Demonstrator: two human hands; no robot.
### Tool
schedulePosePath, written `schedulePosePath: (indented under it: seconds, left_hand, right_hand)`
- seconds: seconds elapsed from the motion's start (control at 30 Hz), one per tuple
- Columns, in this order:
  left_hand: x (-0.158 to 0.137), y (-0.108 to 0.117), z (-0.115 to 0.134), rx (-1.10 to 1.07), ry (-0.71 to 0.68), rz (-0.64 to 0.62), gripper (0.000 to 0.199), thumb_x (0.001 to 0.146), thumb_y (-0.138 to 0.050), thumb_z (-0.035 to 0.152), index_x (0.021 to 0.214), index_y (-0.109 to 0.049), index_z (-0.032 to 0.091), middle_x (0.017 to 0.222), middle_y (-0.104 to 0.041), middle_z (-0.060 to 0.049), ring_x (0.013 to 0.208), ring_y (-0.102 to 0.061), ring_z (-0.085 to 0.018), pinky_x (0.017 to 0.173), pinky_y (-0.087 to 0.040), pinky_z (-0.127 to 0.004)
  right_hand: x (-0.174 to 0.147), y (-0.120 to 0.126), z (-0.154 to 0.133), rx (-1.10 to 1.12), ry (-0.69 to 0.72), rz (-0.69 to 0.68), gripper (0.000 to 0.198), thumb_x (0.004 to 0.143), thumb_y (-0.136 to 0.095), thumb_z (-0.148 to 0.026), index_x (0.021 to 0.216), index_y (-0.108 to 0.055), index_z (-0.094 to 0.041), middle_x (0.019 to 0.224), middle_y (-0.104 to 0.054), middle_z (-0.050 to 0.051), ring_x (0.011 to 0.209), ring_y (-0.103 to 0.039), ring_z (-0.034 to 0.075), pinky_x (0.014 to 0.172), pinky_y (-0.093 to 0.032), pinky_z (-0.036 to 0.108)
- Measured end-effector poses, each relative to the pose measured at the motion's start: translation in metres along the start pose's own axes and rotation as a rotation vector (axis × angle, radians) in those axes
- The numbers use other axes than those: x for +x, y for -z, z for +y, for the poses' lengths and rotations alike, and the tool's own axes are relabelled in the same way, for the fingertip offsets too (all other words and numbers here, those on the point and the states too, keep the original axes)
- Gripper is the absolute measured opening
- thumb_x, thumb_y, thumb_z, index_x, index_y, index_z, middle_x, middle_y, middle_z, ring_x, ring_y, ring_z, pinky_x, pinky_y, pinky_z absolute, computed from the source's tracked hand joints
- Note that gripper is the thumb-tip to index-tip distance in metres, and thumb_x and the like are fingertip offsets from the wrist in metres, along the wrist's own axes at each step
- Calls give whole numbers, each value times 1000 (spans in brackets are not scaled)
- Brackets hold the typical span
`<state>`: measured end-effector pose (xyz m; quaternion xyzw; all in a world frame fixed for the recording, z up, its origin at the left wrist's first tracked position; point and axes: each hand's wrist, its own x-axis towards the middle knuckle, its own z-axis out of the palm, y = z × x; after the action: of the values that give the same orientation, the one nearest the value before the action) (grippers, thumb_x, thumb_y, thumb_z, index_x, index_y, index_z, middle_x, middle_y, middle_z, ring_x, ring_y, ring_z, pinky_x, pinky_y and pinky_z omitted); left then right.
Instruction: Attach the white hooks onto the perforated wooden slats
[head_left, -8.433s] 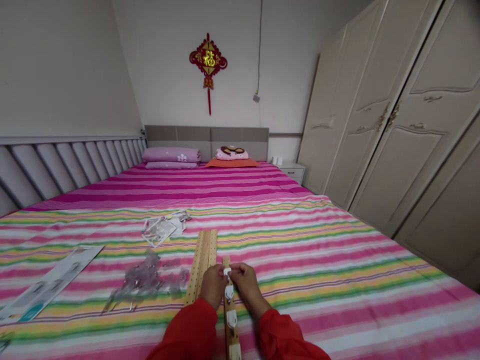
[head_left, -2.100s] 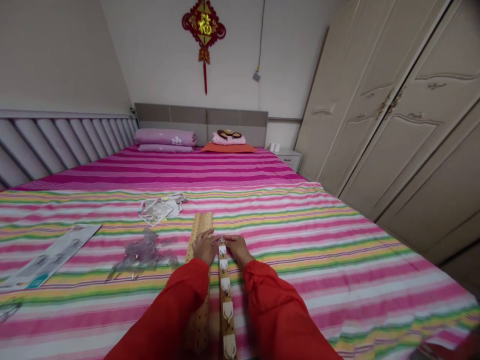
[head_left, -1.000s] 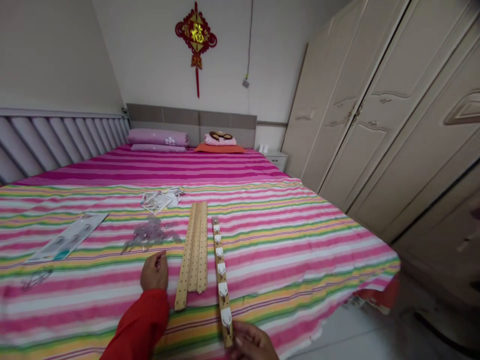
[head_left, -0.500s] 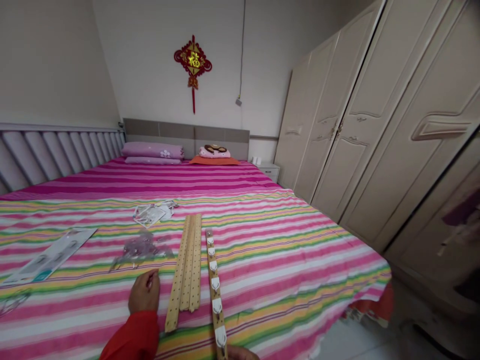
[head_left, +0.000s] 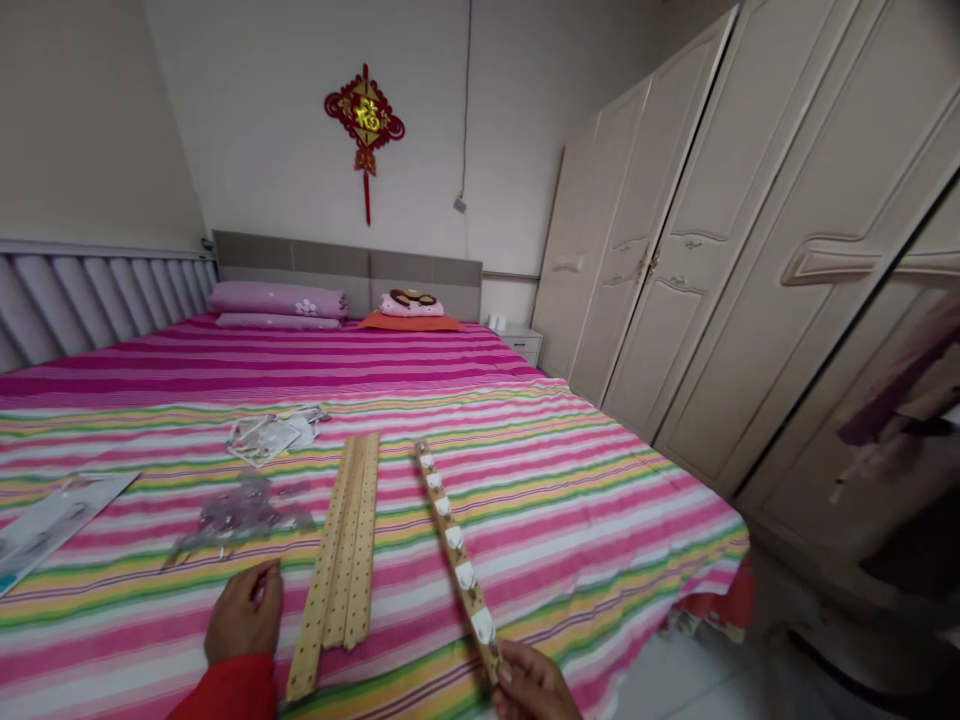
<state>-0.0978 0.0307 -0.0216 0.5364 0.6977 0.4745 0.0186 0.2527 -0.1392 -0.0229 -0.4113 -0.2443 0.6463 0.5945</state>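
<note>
My right hand [head_left: 534, 680] pinches the near end of a narrow wooden strip [head_left: 491, 668] that bears a row of several white hooks [head_left: 466, 575]. The strip slants up and away to the left, its near end seemingly raised over the bed. On the striped sheet, my left hand [head_left: 244, 610] rests with its fingers curled; whatever may be inside them is hidden. Just right of that hand lie several wooden strips with small holes [head_left: 341, 560], side by side. Beyond the left hand is a clear plastic bag of small metal parts [head_left: 244, 510].
Torn packaging [head_left: 266, 435] lies farther up the bed, and a flat clear package [head_left: 64, 520] is at the left. A purple bedroll [head_left: 277, 300] and a folded pink item [head_left: 412, 303] sit by the headboard. Wardrobes [head_left: 697, 300] line the right side.
My right hand has come further into view, and the hooked strip's near end has swung right, so it now slants. My left hand stays curled on the bed. The whole view has shifted slightly.
</note>
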Motion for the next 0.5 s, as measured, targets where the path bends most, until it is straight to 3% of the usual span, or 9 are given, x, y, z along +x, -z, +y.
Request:
schedulePosePath:
  seconds: [0.07,0.17,0.27,0.5]
  left_hand:
    - [1,0,-1,8,5,-29,35,78,-43,41,90,-66,18,88,-63,-7,75,-58,-20,71,-47,-32]
    - [2,1,-2,7,3,-69,35,77,-44,41,90,-66,17,87,-63,-7,74,-58,-20,68,-47,-30]
    - [-1,2,2,13,-25,-18,37,79,-42,42,91,-65,17,88,-62,-7,75,-57,-19,69,-46,-30]
    - [-8,4,13,65,-11,23,33,81,-41,42,89,-64,20,89,-63,-5,72,-56,-18,66,-44,-29]
  right_hand:
    - [5,8,-22,-1,52,48,40,50,-89,-35,81,-76,-14,65,-66,3,49,-53,7,47,-40,16]
    - [13,21,-54,-67,117,145,35,53,-87,-33,82,-75,-15,63,-66,1,51,-55,8,51,-44,18]
    - [22,36,-79,-77,169,225,34,51,-88,-29,79,-75,-15,64,-67,1,52,-57,9,51,-47,19]
    - [37,60,-99,-60,174,260,29,50,-88,-26,73,-74,-15,68,-70,4,55,-59,11,50,-50,19]
